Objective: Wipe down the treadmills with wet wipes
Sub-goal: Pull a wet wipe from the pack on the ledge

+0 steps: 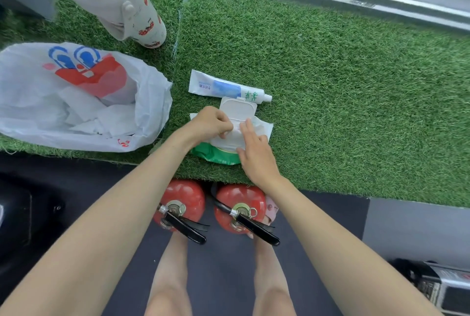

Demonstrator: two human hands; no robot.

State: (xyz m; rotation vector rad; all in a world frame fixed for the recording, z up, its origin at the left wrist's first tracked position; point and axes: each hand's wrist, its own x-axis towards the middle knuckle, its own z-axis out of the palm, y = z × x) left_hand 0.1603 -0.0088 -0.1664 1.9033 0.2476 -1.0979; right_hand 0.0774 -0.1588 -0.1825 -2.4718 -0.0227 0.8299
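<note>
Wipes pack mostly covered; plastic bag cropped at left.

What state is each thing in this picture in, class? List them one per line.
Wipe pack, lying flat on the grass mat.
Lid, flipped open.
Left hand, pinching a wipe at the opening.
Right hand, flat on the pack, fingers straight.
Plastic bag, open, crumpled white sheets inside.
Tube, capped, lying down.
Fire extinguishers, upright.

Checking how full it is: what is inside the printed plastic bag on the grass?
The plastic bag lies open, showing crumpled white sheets, possibly used wipes. Anything beneath them or deeper in the bag is covered.
</note>
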